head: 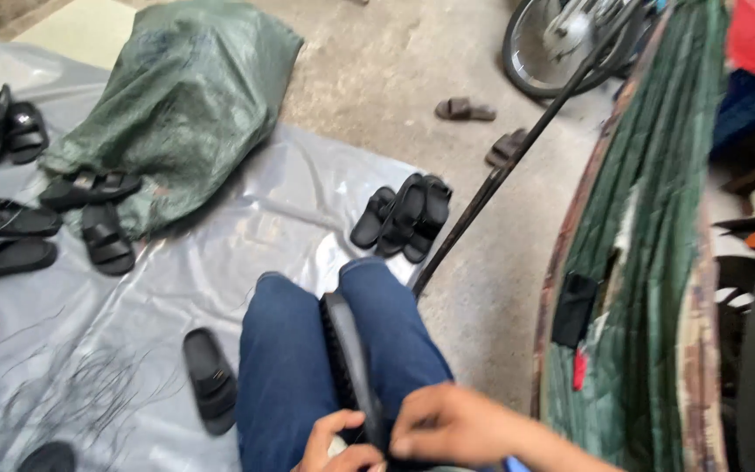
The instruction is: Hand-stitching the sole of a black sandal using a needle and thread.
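Both of my hands close on one black sandal (349, 354) standing on edge between my knees: my left hand (335, 444) pinches its near end, my right hand (452, 426) clamps beside it. A single sandal (210, 379) lies on the grey plastic sheet (246, 218) just left of my leg. Farther off, a stack of sandals (404, 216) sits near the sheet's right edge, a green sack (187, 92) beyond.

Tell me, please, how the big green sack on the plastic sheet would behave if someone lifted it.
The green sack would probably sag and fold, since its thin skin lies creased and slumped. It looks bulky and full, so perhaps awkward for one hand. It seems unlikely to roll.
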